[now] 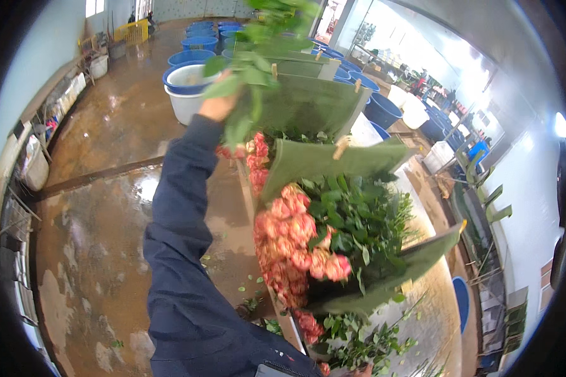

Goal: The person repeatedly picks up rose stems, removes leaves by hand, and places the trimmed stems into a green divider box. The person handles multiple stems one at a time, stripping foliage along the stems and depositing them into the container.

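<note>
My left hand (217, 106) is raised at the far end of my outstretched, dark-sleeved arm. It grips a leafy green stem (257, 70), blurred, whose leaves partly cover the fingers. At the bottom edge a small part of my right hand (365, 370) shows among leafy rose stems (353, 337); its grip is hidden. Before me a bunch of pink-orange roses (285, 235) lies with blooms to the left and foliage (353, 207) to the right. Green sheets stand on either side, a nearer one (382, 278) and a farther one (335, 158) with a wooden clothespin (342, 147).
The long table (441, 301) carries more clipped green sheets (311, 101) farther off. Blue tubs (200, 43) and a white tub (186, 106) stand beyond on the wet floor (99, 212). More blue tubs (382, 109) line the right side. Fallen leaves lie below the table.
</note>
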`<state>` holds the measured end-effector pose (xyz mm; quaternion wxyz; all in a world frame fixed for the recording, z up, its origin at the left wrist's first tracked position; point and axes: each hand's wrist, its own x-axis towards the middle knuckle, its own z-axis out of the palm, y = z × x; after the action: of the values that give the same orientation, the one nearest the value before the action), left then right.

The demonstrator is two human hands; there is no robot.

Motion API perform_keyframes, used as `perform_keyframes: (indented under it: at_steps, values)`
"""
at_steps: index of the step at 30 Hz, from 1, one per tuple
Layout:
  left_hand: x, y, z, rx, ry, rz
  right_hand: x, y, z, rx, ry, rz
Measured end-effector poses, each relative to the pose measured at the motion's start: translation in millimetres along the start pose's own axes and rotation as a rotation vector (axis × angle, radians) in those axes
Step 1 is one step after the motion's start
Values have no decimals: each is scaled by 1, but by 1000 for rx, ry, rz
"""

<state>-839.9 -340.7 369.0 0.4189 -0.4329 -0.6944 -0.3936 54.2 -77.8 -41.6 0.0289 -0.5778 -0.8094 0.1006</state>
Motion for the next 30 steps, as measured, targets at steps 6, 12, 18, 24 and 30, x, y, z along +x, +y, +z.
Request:
perform_keyframes:
  at_steps: [6,12,18,24,30]
  values:
    - [23,1,144,-911,-519,-233,13,12,17,232,-125,293]
    - [-63,13,305,-333,-1174,-15,3,10,8,659,-98,509]
    - [-108,9,316,-324,-1385,-74,-13,-85,-61,49,74,205]
    - [-87,-1,216,-442,-830,-139,29,-193,-90,599,140,174]
    - [-129,-66,101,-473,-783,-485,9,-221,-71,312,138,279]
